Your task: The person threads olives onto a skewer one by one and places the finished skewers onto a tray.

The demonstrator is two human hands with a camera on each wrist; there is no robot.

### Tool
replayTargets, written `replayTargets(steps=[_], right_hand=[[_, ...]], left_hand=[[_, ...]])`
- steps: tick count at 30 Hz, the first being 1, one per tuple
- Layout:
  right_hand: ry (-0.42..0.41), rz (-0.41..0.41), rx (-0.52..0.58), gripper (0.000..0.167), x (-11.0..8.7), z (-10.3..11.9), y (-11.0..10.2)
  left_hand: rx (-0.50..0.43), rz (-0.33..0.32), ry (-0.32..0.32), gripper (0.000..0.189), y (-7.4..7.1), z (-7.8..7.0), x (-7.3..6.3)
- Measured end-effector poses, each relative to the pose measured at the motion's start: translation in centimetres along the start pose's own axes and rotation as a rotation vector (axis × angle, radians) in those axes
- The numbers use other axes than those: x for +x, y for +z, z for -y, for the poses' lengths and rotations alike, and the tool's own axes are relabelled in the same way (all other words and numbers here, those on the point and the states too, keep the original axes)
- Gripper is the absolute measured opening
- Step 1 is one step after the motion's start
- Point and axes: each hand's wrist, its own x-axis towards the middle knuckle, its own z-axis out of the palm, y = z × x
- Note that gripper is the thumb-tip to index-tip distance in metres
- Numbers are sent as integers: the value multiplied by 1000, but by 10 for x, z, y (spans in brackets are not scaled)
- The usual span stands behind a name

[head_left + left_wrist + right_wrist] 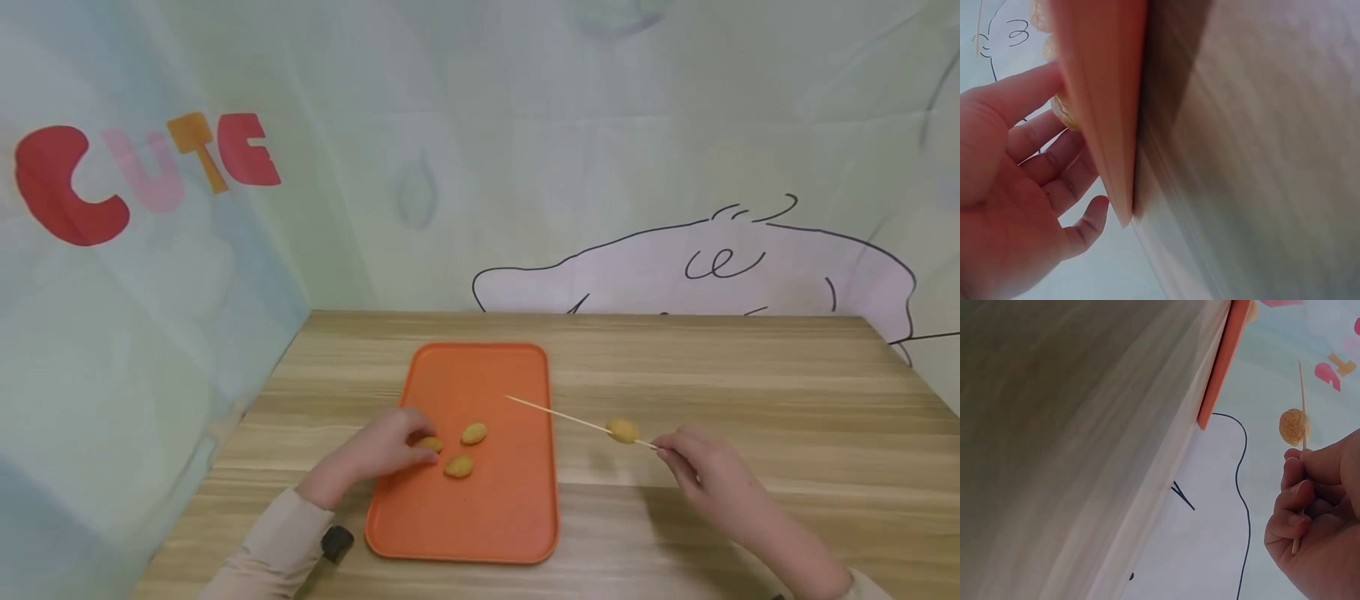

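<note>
My right hand (708, 471) grips a thin wooden skewer (564, 415) near its lower end. One golden-brown, wrinkled nugget (622, 431) is threaded on the skewer just beyond the fingertips; the right wrist view shows this nugget (1293, 427) too. The skewer's free tip extends left over the orange tray (480, 525). At the tray's left side, my left hand (386, 446) has thumb and index finger around another nugget (430, 444), partly hidden by them. Two more nuggets, one farther back (474, 433) and one nearer (459, 466), lie on the tray beside those fingertips.
The tray lies on a wood-grain table (712, 367). Behind the table hangs a pale printed backdrop (525, 167), which also runs along the left side. A small black object (337, 543) shows at the left sleeve.
</note>
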Motion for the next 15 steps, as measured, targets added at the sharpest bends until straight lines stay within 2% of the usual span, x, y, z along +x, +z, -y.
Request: replayTargets(steps=[4, 8, 12, 15], right_hand=[[8, 8, -4, 24, 1, 2, 1], [21, 22, -6, 23, 2, 5, 0], [50, 49, -9, 20, 4, 10, -2], [42, 54, -13, 21, 5, 14, -4]], left_hand=[[12, 13, 8, 21, 0, -1, 0], [9, 4, 46, 17, 0, -4, -1], [-1, -62, 120, 16, 1, -8, -1], [-4, -128, 167, 16, 2, -13, 0]])
